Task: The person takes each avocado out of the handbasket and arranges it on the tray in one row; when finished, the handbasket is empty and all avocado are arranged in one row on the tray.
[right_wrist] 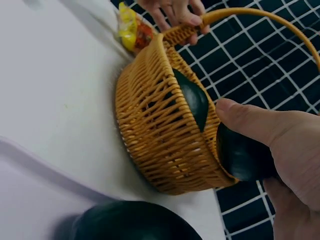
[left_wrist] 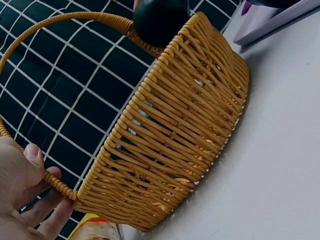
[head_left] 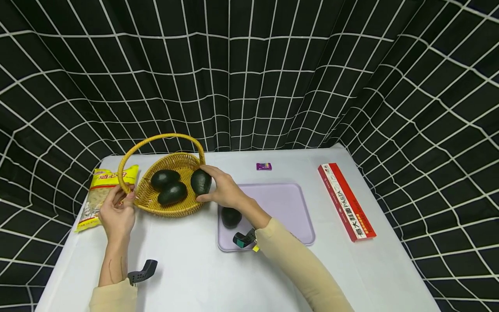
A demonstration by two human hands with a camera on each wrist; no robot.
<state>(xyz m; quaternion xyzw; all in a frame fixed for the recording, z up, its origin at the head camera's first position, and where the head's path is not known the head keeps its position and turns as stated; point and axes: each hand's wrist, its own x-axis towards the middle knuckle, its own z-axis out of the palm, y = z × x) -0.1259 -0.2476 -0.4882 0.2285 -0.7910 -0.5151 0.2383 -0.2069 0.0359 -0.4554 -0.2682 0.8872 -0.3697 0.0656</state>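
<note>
A yellow woven basket [head_left: 167, 211] with a tall arched handle stands on the left of the table. Two dark green avocados [head_left: 172, 193] lie inside it. My left hand [head_left: 118, 214] grips the foot of the handle at the basket's left side, thumb and fingers around it in the left wrist view. With my right hand [head_left: 224, 188] I hold another avocado [head_left: 201, 182] at the basket's right rim, thumb on the near side and fingers on the far side. One more avocado [head_left: 231, 217] lies on the left part of a pale purple tray [head_left: 277, 208], below my right wrist.
Left of the basket lies a yellow printed bag [head_left: 95, 201], partly behind my left hand. A small purple packet [head_left: 264, 166] is beyond the tray. On the right lies a long red pasta box [head_left: 347, 201]. Black gridded curtains surround the white table [head_left: 187, 260].
</note>
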